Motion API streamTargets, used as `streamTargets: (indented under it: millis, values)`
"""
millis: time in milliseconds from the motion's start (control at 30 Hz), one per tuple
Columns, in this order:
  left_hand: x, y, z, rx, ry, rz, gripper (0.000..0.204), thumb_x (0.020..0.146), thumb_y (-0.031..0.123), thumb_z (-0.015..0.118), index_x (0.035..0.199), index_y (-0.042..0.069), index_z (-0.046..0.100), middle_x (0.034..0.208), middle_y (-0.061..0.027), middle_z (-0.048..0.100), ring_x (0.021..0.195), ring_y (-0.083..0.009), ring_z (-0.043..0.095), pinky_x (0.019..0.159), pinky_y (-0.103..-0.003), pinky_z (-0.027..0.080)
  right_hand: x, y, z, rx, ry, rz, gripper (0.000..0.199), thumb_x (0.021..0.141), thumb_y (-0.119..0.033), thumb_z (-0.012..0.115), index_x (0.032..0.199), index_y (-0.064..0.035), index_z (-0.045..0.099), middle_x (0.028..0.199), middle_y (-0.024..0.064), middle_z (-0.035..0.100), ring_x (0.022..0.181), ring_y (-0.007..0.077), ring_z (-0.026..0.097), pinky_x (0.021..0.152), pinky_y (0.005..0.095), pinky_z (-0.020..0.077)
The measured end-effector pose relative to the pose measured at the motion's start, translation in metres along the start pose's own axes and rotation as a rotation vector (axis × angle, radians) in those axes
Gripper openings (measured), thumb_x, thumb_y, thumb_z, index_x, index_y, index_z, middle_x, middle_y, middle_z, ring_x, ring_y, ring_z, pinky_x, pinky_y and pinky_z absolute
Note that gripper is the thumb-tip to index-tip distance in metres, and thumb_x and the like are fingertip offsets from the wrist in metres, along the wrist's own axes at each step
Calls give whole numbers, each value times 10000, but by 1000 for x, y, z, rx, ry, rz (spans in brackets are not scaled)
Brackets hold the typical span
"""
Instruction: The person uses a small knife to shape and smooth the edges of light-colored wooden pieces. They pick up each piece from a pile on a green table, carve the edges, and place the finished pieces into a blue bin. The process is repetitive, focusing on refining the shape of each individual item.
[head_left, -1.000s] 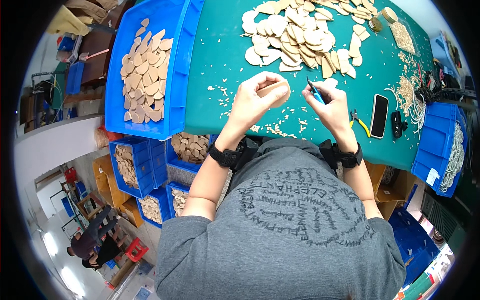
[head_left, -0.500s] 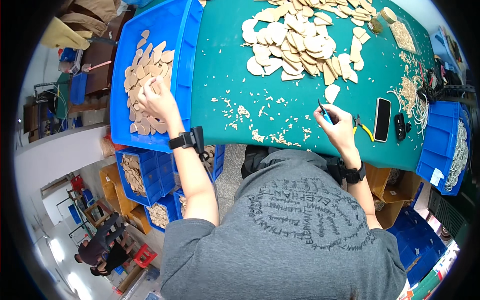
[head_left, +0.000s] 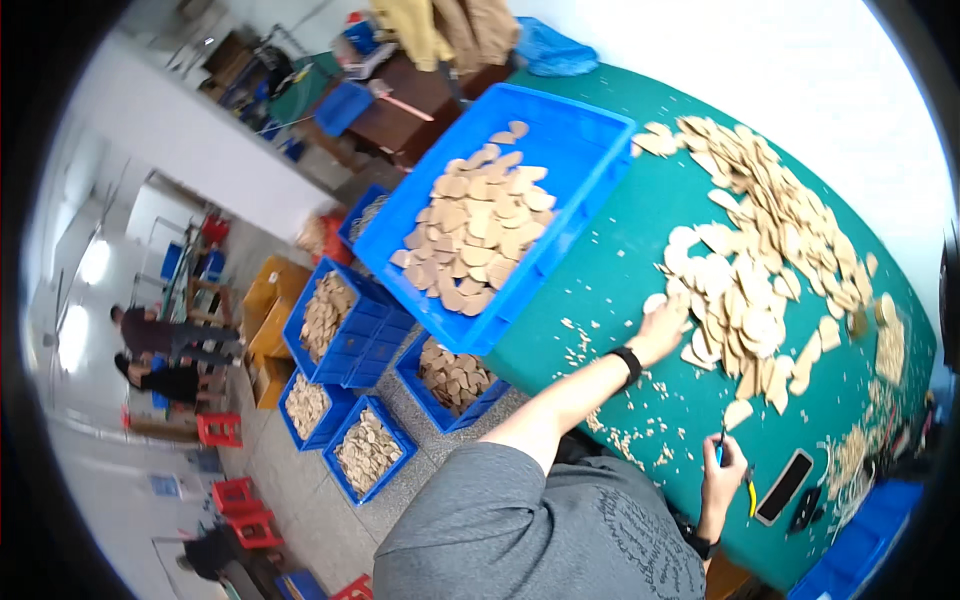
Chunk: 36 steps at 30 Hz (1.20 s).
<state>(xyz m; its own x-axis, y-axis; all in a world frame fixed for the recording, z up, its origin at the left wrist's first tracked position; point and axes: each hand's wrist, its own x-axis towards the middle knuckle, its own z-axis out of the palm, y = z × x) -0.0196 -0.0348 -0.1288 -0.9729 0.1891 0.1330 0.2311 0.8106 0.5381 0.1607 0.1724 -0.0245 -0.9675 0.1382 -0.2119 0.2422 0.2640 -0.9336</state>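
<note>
My left hand (head_left: 663, 330) reaches to the near left edge of a heap of flat, pale wooden pieces (head_left: 745, 310) on the green table. Its fingers are apart and touch the pieces, one rounded piece showing beside them. In my right hand (head_left: 724, 474) is a slim blue-handled tool (head_left: 719, 454) with a dark tip pointing away from me; the fingers wrap round it. Just beyond the tip lies a single half-round wooden piece (head_left: 738, 413). To the left, a large blue bin (head_left: 590, 160) holds many similar wooden pieces (head_left: 480, 225).
Small wooden pegs (head_left: 625, 440) are scattered on the green table (head_left: 570, 290). Right of my right hand lie yellow-handled pliers (head_left: 751, 495) and a phone (head_left: 784, 487). Blue crates of wooden pieces (head_left: 370, 455) stand on the floor at left. People are in the far left background.
My left hand has moved from over the pieces in the blue bin to the heap on the table. My view has turned leftward. The right hand still holds the blue-handled tool.
</note>
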Motion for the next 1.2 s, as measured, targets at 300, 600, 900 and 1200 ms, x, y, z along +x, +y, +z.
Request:
streamTargets:
  millis: [300,600,900,1200]
  values:
    - [-87,58,-86,-1308,-53,-351,208,864,106,681,1014,-14,600,941,-31,669,863,-68,610,718,-245,500,41,-27,45,216,-209,-94,225,904,-104,625,1100,0,590,702,-10,505,578,45,442,501,175,328]
    - [-138,81,-117,-1427,-340,-387,336,677,82,802,936,-30,620,884,-118,658,768,-187,656,560,-318,586,61,-51,56,239,-529,-211,105,891,-65,635,966,-11,585,851,7,553,697,53,481,596,186,378]
    - [-133,66,-143,-1617,-5,-623,328,779,111,722,1087,29,640,995,-30,652,881,-125,626,668,-265,534,49,-48,38,235,-431,-150,129,937,-121,565,987,-2,565,669,10,504,579,77,458,531,201,358]
    - [-111,89,-168,-1421,-184,-399,344,915,219,627,1146,-35,602,1055,-105,662,940,-163,657,856,-288,524,25,-95,34,28,-441,-86,208,851,-194,704,910,-1,656,742,-3,621,657,47,530,593,207,429]
